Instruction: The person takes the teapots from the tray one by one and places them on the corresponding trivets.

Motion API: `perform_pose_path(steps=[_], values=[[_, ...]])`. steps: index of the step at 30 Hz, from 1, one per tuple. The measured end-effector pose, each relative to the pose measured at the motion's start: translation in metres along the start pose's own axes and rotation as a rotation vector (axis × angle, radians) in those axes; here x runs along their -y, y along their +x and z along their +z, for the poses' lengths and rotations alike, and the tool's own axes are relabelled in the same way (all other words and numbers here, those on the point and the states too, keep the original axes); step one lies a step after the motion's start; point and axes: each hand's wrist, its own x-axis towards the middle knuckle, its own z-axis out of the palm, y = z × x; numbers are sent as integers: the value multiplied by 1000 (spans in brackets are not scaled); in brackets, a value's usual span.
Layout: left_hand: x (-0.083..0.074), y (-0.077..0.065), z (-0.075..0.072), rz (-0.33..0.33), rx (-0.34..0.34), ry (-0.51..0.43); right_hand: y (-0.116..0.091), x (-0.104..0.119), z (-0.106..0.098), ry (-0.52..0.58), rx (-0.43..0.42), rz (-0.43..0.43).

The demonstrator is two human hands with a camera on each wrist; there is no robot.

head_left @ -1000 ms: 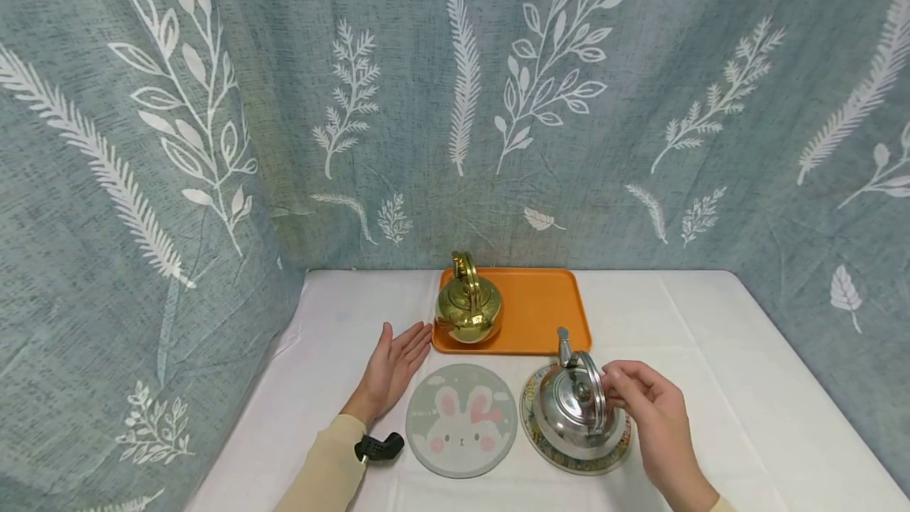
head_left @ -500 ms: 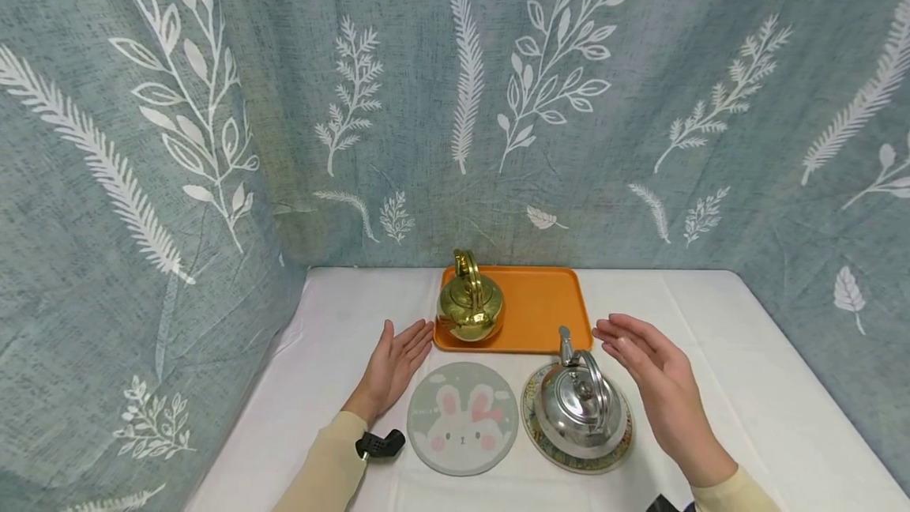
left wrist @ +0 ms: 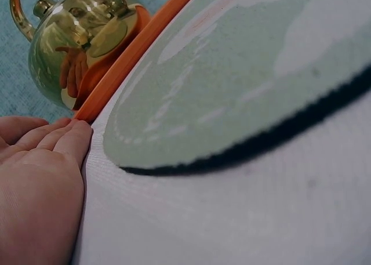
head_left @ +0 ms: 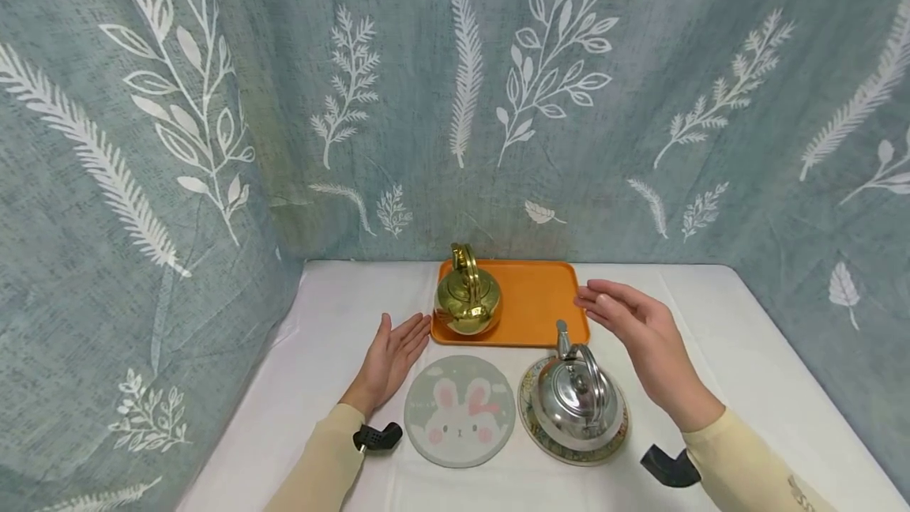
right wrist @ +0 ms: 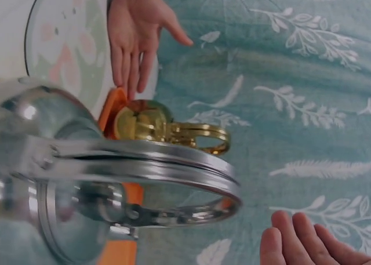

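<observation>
One blue-green curtain (head_left: 412, 85) printed with white leaves and fronds hangs behind and along both sides of the white-covered table (head_left: 370, 291). At the table's far edge lies an orange tray (head_left: 543, 303). In front of it, side by side, are two round mats: a grey-green rabbit mat (head_left: 460, 413) on the left and a patterned mat (head_left: 586, 455) on the right. The silver kettle (head_left: 574, 405) stands upright on the patterned mat, handle up, its spout toward the tray. The gold kettle (head_left: 465, 303) stands upright on the tray's left part. The left hand (head_left: 389, 358) has its fingers straight, their tips right at the tray's near left corner, beside the gold kettle. The right hand (head_left: 643, 334) also has its fingers extended, at the tray's right side and clear of the silver kettle; whether it touches the tray I cannot tell. A small black device sits at each wrist (head_left: 377, 438).
</observation>
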Motion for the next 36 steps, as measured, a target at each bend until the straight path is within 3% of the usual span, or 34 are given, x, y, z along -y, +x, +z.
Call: perform_pose_path(steps=[5,15,36], values=[[-4,2,-1,0,-3,-7,19,9,3,25,15,8],[-3,1,-3,0,-19,-21,56,8,16,15,77,128],[0,2,-1,3,-7,-4,76,-1,26,41,87,194]])
